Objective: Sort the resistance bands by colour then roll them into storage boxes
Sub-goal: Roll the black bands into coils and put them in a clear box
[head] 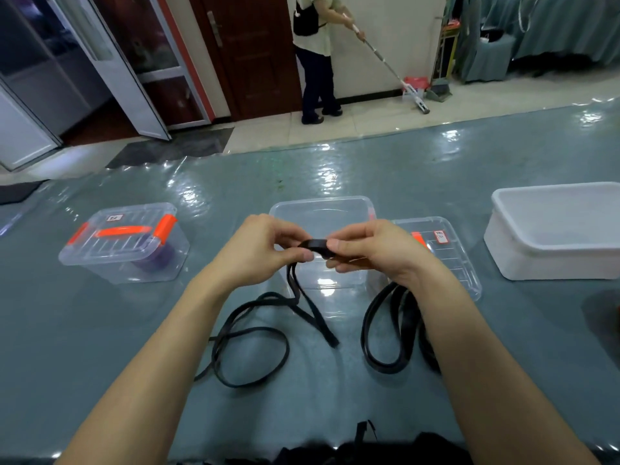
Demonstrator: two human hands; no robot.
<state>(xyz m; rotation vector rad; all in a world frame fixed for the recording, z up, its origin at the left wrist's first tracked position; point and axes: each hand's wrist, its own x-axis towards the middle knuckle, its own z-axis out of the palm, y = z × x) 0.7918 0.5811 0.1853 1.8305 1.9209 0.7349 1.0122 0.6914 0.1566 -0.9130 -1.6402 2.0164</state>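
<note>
- No writing anywhere can be made out well enough to read.
- A small white sticker [114, 217] sits on the lid of the closed clear box [124, 243] with orange clasps; its dark marks are too blurred to tell.
- To the right of that box, a white tag with a red border [440, 236] lies on the loose clear lid [446, 260]; its print is too small to read.

Person [317, 55] with mop [389, 67] by brown door [248, 52]; teal-draped chairs [496, 55] beyond.
</note>
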